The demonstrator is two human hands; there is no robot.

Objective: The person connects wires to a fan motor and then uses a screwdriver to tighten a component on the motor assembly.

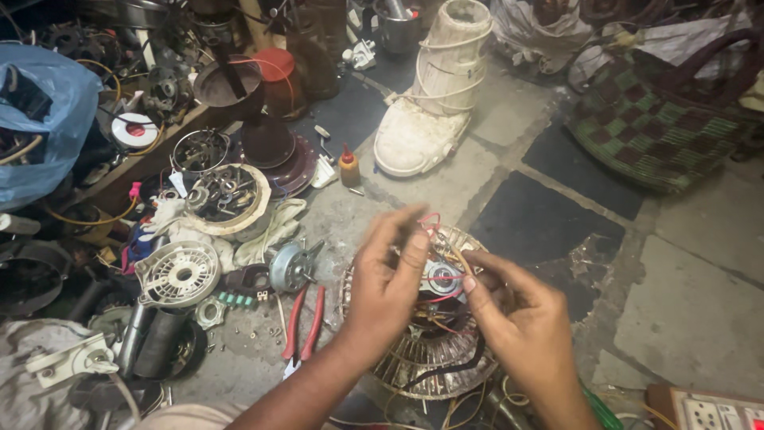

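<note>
A round fan motor (434,350) with copper windings and a metal hub lies on the floor below me. Thin red wires (432,223) rise from its hub. My left hand (387,279) pinches these wires above the motor, fingers closed around them. My right hand (509,314) hovers over the motor's right side, its fingertips holding a wire near the hub. A black cable runs across the motor's lower part.
Red-handled pliers (302,326) lie left of the motor, beside a small motor (290,267) and a white vented cover (177,273). A small orange bottle (348,167), a white bound casing (436,95), a woven bag (652,127) and a blue plastic bag (48,119) surround the spot.
</note>
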